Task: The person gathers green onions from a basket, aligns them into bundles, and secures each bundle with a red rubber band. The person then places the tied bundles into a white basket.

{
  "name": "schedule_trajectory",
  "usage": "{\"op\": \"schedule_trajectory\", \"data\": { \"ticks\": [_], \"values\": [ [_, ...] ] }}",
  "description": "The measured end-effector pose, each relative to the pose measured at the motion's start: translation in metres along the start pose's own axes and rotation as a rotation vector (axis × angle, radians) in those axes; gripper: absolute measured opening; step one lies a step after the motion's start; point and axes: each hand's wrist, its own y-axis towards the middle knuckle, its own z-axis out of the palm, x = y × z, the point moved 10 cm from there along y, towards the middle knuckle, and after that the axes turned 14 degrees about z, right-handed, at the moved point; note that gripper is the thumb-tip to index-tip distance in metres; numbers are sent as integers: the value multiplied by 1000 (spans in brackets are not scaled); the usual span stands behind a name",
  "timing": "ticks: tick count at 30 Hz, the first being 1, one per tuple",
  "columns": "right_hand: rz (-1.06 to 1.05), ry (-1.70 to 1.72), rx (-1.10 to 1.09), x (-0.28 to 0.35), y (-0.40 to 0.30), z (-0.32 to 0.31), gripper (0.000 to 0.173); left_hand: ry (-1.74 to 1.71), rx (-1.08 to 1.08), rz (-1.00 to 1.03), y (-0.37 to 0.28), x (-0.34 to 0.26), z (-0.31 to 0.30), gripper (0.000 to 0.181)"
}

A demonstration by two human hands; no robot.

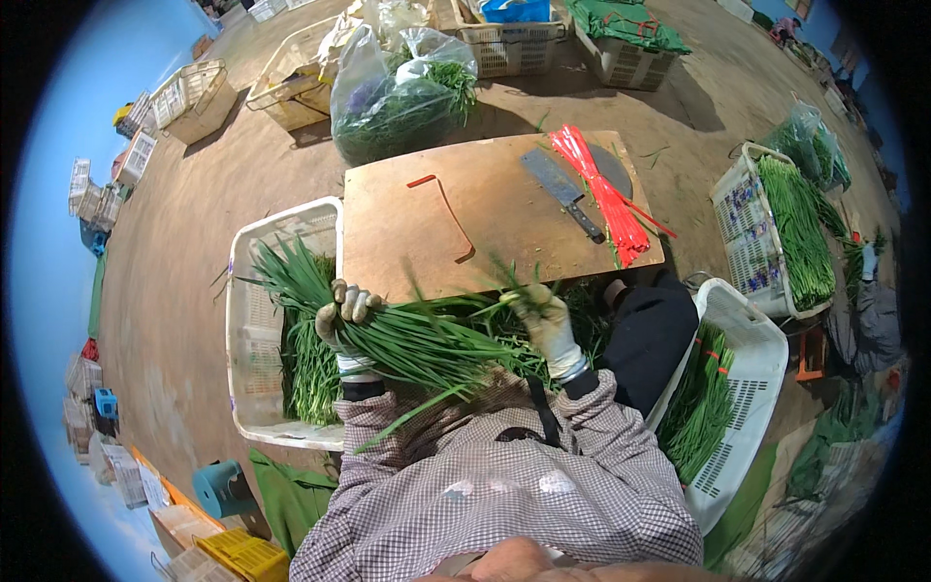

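Observation:
My left hand (348,313), in a soiled work glove, grips a thick bunch of long green garlic chives (425,335) that lies across my lap. Held in my gloved right hand (544,324) are a few loose, blurred chive blades (513,291), apart from the bunch. Beyond both hands lies a wooden board (393,225). On it rest a single bent red tie strip (452,212), a cleaver (554,180) with a dark handle, and a bundle of red tie strips (600,196). The bundle partly covers a round grey disc (612,171).
A white plastic crate (244,342) with chives stands at my left. Another crate (760,407) at my right holds chives with red ties. Beyond the board sits a clear plastic bag (396,116) of greens. A co-worker's gloved hand (869,260) shows at far right.

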Motion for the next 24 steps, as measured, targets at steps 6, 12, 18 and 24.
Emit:
{"op": "schedule_trajectory", "data": {
  "ticks": [6,12,18,24],
  "values": [
    [142,59,34,-16,-42,-28,20,-52,-138,176,0,-35,-23,12],
    [47,-57,267,-16,-31,71,59,56,-134,25,-5,3,-33,13],
    [135,410,149,-36,-28,54,36,171,-214,105,-6,-12,-36,14],
    [264,703,132,-27,-35,3,19,-14,-259,250,-8,-49,-47,13]
  ]
}}
